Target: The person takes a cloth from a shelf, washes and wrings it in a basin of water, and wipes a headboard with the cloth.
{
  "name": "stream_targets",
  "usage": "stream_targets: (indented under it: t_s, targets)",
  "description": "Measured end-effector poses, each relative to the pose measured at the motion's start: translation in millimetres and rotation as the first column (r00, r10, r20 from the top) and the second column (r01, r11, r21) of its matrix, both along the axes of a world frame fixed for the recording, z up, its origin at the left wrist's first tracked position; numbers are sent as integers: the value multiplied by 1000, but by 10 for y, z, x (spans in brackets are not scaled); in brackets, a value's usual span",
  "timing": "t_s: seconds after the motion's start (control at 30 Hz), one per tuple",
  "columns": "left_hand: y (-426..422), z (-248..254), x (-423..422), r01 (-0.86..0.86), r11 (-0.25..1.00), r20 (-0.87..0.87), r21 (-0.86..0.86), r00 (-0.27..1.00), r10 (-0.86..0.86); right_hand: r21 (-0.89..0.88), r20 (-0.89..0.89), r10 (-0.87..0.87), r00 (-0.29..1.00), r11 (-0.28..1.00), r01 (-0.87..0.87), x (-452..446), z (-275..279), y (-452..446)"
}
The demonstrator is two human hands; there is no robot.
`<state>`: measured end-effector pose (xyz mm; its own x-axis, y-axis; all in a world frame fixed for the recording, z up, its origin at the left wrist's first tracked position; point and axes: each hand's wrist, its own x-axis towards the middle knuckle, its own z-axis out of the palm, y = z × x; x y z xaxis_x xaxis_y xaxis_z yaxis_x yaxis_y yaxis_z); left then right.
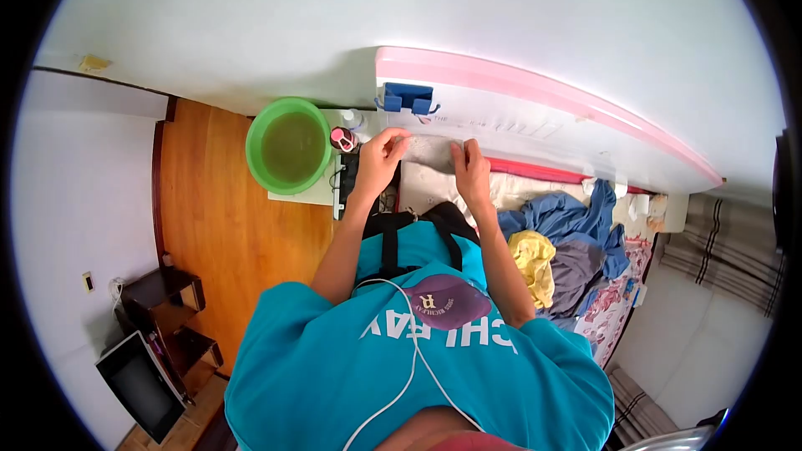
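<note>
Cloth, thin and grey, is pinched by left hand and right hand before 1 pink-edged white panel; floral-sheeted bed is strewn with blue garments.

Extending the left arm and the right arm forward from the torso, slanting both bare forearms inward toward each other. Holding the left hand and the right hand slightly apart, nearly level, showing their backs. Pinching with the left thumb and forefinger, pointing them toward the right hand while curling the other fingers. Pinching likewise with the right thumb and bent fingers.
</note>
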<state>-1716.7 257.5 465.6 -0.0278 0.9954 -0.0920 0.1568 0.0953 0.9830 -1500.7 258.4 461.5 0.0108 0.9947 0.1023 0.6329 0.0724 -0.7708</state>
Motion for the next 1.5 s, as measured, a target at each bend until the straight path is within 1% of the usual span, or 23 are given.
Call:
stream_targets:
  t_s: [0.07, 0.1, 0.13, 0.17, 0.23, 0.27, 0.3, 0.37, 0.4, 0.47, 0.5, 0.57, 0.6, 0.63, 0.7, 0.73, 0.87, 0.97, 1.07, 1.17, 1.23, 1.43, 1.5]
  targets:
    - [62, 127, 46, -23, 995, -50, 100, 998, 28, -115, -220, -85, 972, 991, 61, -18, 100, 67]
    - [101, 198, 76, -31, 981, -99, 190, 994, 50, -110, -220, -72, 973, 993, 49, -25, 155, 147]
    - [162, 200, 94, -17, 960, -79, 281, 996, 41, -93, -314, -123, 941, 991, 98, -37, 209, 235]
    - [244, 234, 105, -29, 959, -79, 284, 995, 54, -84, -406, -170, 898, 985, 148, -50, 262, 324]
    - [449, 396, 118, -50, 888, -222, 458, 960, 168, -59, -468, -136, 873, 991, 123, -170, 512, 570]
    - [589, 425, 119, -141, 880, -192, 454, 949, 251, 75, -441, -59, 896, 992, 103, -306, 714, 722]
    - [884, 555, 136, -288, 807, -146, 516, 898, 414, 215, -407, 26, 913, 974, 68, -385, 811, 931]
    - [1084, 563, 76, -320, 838, -228, 442, 864, 449, 479, -32, 97, 995, 875, -70, -409, 730, 1200]
    - [1106, 526, 73, -324, 835, -232, 444, 859, 457, 504, 60, 49, 997, 860, -73, -435, 692, 1257]
    - [1182, 430, 84, -323, 714, -324, 621, 724, 609, 523, 116, 14, 993, 849, -73, -424, 601, 1296]
    - [1176, 438, 108, -321, 711, -325, 625, 721, 612, 538, 174, -31, 984, 840, -69, -416, 574, 1297]
    - [995, 435, 201, -321, 549, -350, 772, 506, 788, 490, 149, -29, 988, 870, -48, -416, 568, 1285]
    - [884, 403, 236, -237, 627, -452, 742, 514, 729, 518, 132, 53, 990, 848, -115, -400, 533, 1299]
    - [885, 369, 250, -236, 631, -455, 739, 516, 726, 544, 118, 134, 984, 820, -177, -390, 495, 1302]
    - [899, 320, 289, 45, 799, -569, 600, 727, 386, 545, 172, 144, 974, 810, -216, -422, 450, 1285]
    - [942, 272, 283, 86, 796, -577, 599, 736, 355, 551, 227, 153, 962, 794, -256, -466, 452, 1284]
    - [1104, 161, 143, 85, 729, -560, 679, 702, 440, 549, 282, 148, 948, 785, -286, -666, 417, 1367]
    - [1192, 63, 61, 72, 702, -506, 709, 745, 435, 526, 315, 127, 941, 802, -284, -666, 386, 1372]
    - [1203, 69, 144, 72, 679, -503, 730, 730, 463, 538, 309, 197, 930, 771, -342, -530, 385, 1410]
    - [1244, 134, 292, 100, 666, -528, 739, 700, 481, 537, 370, 147, 917, 772, -341, -260, 427, 1396]
    - [1289, 121, 535, 141, 620, -488, 772, 756, 437, 540, 373, 105, 922, 784, -307, -10, 376, 1360]
    - [1370, 67, 1504, 206, 585, -486, 785, 790, 374, 543, 439, -130, 889, 827, -147, 922, 318, 1238]
    - [1360, 82, 1592, 212, 579, -492, 788, 781, 384, 533, 422, -112, 900, 833, -147, 999, 322, 1220]
